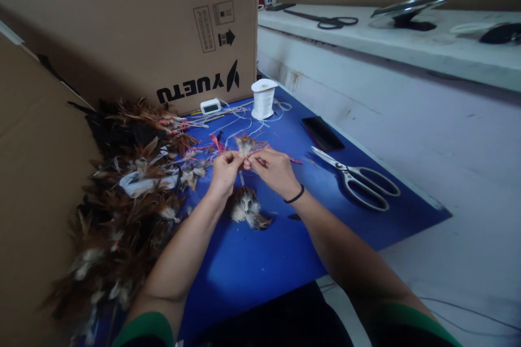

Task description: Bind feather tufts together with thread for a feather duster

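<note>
My left hand and my right hand meet above the blue table, thumbs and fingertips pinched together. Between them they hold a small brown and white feather, its fluffy part standing up past my fingers. A thin pale ribbon hangs below my hands toward a bunch of fluffy feathers lying on the table. Whether my right fingertips grip the feather or the ribbon is too small to make out. Pink strips lie just behind my left hand.
Heaped brown feathers cover the table's left side, against cardboard. A white ribbon spool, a small white device and a large cardboard box stand behind. Large scissors and a dark phone lie right, beside a white ledge.
</note>
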### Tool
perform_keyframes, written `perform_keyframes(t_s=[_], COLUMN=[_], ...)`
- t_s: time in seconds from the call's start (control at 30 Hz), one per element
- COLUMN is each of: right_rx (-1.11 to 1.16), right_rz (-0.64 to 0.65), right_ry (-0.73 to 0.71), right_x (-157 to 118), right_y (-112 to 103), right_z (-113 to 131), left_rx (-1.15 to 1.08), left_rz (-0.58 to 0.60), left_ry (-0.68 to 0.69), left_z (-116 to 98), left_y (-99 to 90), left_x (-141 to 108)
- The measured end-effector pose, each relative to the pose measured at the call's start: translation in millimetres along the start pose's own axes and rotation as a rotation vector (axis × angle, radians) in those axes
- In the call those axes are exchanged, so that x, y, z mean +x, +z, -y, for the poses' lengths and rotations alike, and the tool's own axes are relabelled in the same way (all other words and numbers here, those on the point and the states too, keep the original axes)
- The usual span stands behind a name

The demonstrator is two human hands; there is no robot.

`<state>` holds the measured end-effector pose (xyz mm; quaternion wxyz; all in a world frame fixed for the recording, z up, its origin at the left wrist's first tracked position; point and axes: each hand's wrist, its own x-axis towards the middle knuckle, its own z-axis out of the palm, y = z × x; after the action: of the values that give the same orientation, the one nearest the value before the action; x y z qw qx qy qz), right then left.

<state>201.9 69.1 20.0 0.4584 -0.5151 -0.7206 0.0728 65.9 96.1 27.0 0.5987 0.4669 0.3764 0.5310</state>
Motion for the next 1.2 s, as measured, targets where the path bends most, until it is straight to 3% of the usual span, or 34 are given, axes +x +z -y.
perform_keyframes(t_s=[0.2,0.4,0.57,0.67,0.73,0.83,0.97,1.07,1.2], right_rx=[-0.286,-0.533,-0.248,0.124,0.379,0.643,0.705,0.481,0.092], right_rz=[0.037,0.089,0.147,0.200,0.237,0.259,0.231,0.205,0.200], right_ry=[-0.195,-0.350,-0.272,-0.130,0.022,0.212,0.268,0.155,-0.082], right_x=[1,4,8,11,13,13,10,6,4], right_y=[-20,-38,-43,-41,-36,-25,-12,-11,-20], right_z=[4,12,1,-15,-25,-31,-23,-12,-2], left_rx=[0.451,0.989,1.034,0.817,0.623,0.400,0.336,0.588,1.003], left_rz=[-0.022,0.140,0.441,0.586,0.621,0.508,0.230,0.137,0.219], left_ry=[0.145,0.412,0.410,0.264,0.122,0.047,0.112,0.259,0.522], left_z=[1,-6,-6,-14,-20,-23,-17,-13,-8], left_y=[-12.4,-9.2,-3.1,-1.3,-1.2,-3.7,-11.4,-16.4,-16.2], left_x=[4,-2,-8,-12,-13,-11,-5,-3,-6])
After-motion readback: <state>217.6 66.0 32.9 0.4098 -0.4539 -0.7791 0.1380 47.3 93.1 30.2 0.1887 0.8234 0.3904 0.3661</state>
